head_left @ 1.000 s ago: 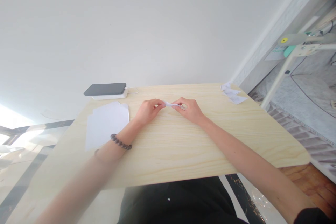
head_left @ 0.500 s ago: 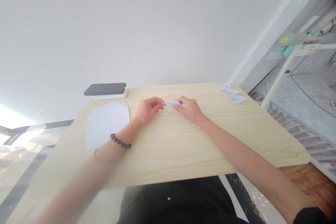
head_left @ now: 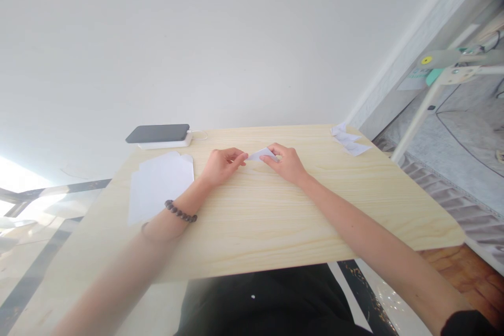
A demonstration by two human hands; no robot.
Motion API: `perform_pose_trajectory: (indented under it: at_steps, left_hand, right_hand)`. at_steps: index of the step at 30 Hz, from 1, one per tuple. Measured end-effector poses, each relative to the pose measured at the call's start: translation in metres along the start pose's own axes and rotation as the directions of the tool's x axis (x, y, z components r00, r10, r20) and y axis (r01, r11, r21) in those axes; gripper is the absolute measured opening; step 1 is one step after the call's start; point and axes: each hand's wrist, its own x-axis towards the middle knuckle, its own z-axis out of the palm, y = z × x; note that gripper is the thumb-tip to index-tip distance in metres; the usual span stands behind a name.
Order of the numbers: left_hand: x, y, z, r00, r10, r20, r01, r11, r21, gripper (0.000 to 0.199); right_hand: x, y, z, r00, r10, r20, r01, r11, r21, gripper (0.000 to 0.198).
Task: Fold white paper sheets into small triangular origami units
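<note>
Between my hands, just above the wooden table, is a small folded piece of white paper [head_left: 257,155]. My right hand [head_left: 286,161] pinches its right end between thumb and fingers. At its left tip, the thumb and fingers of my left hand [head_left: 222,164] close together on the paper. Flat sheets of white paper [head_left: 163,184] lie to the left, partly behind my left forearm. Several folded paper pieces [head_left: 348,142] rest at the far right corner of the table.
A dark phone [head_left: 159,133] lies on a white block [head_left: 167,144] with a cable [head_left: 200,134] at the back left. The pale wooden table [head_left: 252,231] meets a plain wall [head_left: 244,42]. Beyond its right edge stands a white metal frame [head_left: 417,121].
The folded paper has turned slightly, so more of its face shows as a pointed shape. Both hands have stayed nearly in place.
</note>
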Motion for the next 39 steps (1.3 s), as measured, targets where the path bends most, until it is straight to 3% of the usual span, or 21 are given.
perform_pose_trajectory:
  at_steps: [8, 23, 39]
  left_hand:
    - [0.0013, -0.0002, 0.0003, 1.000, -0.020, 0.020, 0.021, 0.999, -0.039, 0.036]
    - [0.0033, -0.0030, 0.0003, 0.998, 0.017, 0.057, -0.023, 0.995, 0.093, 0.026]
    - [0.0023, 0.0003, -0.0015, 0.996, 0.001, 0.092, -0.011, 0.993, 0.114, 0.034]
  right_hand:
    - [0.0000, -0.0015, 0.0000, 1.000, -0.011, 0.008, 0.011, 1.000, 0.007, 0.019]
    - [-0.0002, -0.0010, 0.0024, 0.989, -0.127, 0.075, 0.131, 0.991, -0.039, 0.017]
    - [0.0007, 0.0038, 0.0035, 0.997, -0.067, 0.046, 0.069, 0.996, -0.048, 0.018]
